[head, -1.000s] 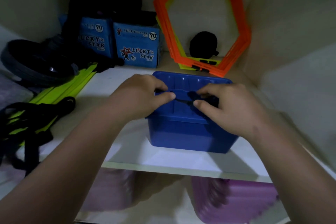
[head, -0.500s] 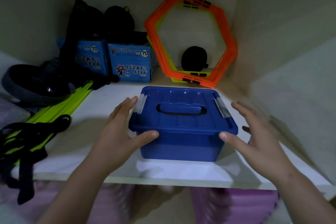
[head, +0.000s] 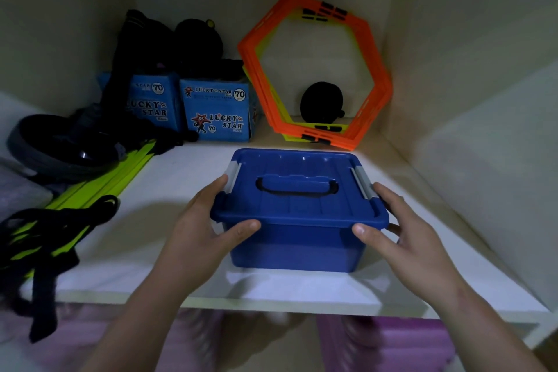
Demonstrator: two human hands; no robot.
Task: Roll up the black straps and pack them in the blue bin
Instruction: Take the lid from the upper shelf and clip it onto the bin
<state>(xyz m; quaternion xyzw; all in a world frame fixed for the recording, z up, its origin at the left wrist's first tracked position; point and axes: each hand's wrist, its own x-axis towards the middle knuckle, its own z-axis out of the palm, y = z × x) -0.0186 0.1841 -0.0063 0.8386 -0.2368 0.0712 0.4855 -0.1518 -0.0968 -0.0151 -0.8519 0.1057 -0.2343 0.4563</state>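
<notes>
The blue bin (head: 297,244) stands on the white shelf (head: 169,178) with its lid closed and grey latches at both sides. My left hand (head: 202,229) grips the bin's left side, thumb on the front wall under the rim. My right hand (head: 407,235) grips the right side the same way. Black straps (head: 39,238) lie tangled with yellow-green rungs at the shelf's left front edge, partly hanging over it.
Orange and yellow hexagon rings (head: 317,72) lean on the back wall with a black round thing (head: 321,103) behind them. Two blue Lucky Star boxes (head: 216,112) and dark gear stand at the back left. A black wheel (head: 63,145) lies at left. Pink mats (head: 383,344) sit below.
My hands left the lid's handle, spread to the bin's two sides, and now hold it by its sides. The view has shifted back and upward.
</notes>
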